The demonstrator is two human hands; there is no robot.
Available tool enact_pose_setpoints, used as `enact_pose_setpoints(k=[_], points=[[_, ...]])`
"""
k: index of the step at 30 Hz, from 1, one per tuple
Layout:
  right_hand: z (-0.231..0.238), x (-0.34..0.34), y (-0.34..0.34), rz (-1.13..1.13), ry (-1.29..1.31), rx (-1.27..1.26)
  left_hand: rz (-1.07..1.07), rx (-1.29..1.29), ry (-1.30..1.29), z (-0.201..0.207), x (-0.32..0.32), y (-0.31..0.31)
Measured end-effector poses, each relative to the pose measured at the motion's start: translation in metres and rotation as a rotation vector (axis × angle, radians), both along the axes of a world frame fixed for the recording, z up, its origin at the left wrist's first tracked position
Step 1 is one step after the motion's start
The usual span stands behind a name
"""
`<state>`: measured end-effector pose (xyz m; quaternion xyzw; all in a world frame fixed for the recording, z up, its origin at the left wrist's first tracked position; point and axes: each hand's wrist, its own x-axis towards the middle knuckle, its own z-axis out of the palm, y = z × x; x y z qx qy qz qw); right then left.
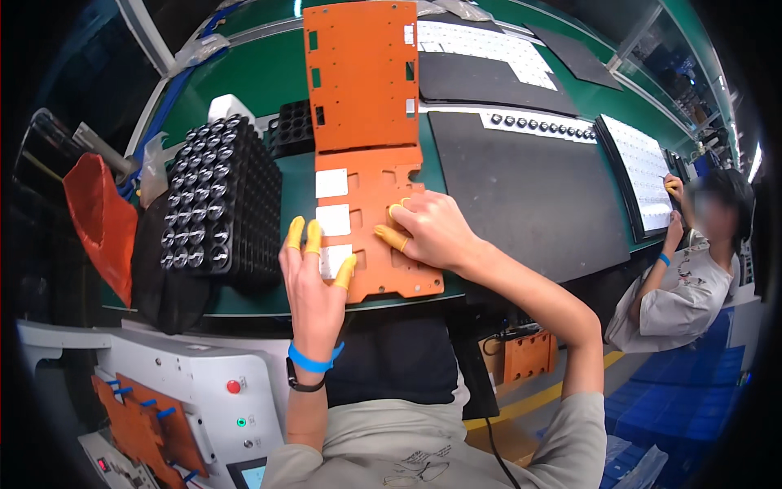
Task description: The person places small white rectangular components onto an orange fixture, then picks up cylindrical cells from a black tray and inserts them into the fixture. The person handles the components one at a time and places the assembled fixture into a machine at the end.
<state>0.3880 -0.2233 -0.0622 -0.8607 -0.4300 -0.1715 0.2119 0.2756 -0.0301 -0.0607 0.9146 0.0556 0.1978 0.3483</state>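
A green tabletop (273,61) is stretching across a workshop, its edges bending at the rim of the view; on it a hinged orange flat fixture (371,281) is lying opened out near the front edge, its pierced upper panel (362,81) extending away from the person; three white square flat pieces (331,183) are sitting in a column along the fixture's left side; the left hand (314,293), wearing yellow finger covers, is spreading its fingers and thumb apart around the nearest square; the right hand (440,232) is curling its fingers over the fixture's right half, though whether they are pinching anything cannot be told; to the left, a stack of black plastic trays (195,196) is holding shiny round pieces; to the right, a dark grey rectangular mat (521,196) is lying under a white strip (542,126) bearing black round parts; farther right, a co-worker (680,285) is reaching toward a white dotted panel (639,175).
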Motion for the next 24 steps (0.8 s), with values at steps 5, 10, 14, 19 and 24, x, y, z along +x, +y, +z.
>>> enact_pose_setpoints(k=[5, 10, 14, 19, 24], points=[[-0.010, -0.012, 0.010, -0.130, 0.092, 0.077, 0.061, -0.121, 0.103, 0.003, 0.001, 0.009], [-0.015, -0.011, 0.007, -0.116, 0.078, 0.145, 0.058, 0.053, 0.021, -0.004, 0.026, 0.009], [-0.016, -0.010, 0.007, -0.100, 0.064, 0.188, 0.143, 0.146, 0.152, -0.004, 0.036, 0.006], [-0.018, -0.009, 0.005, -0.105, 0.074, 0.199, 0.132, 0.195, 0.099, -0.007, 0.041, 0.011], [-0.011, -0.010, -0.002, -0.105, 0.060, 0.342, -0.017, -0.210, -0.060, 0.014, 0.040, -0.006]])
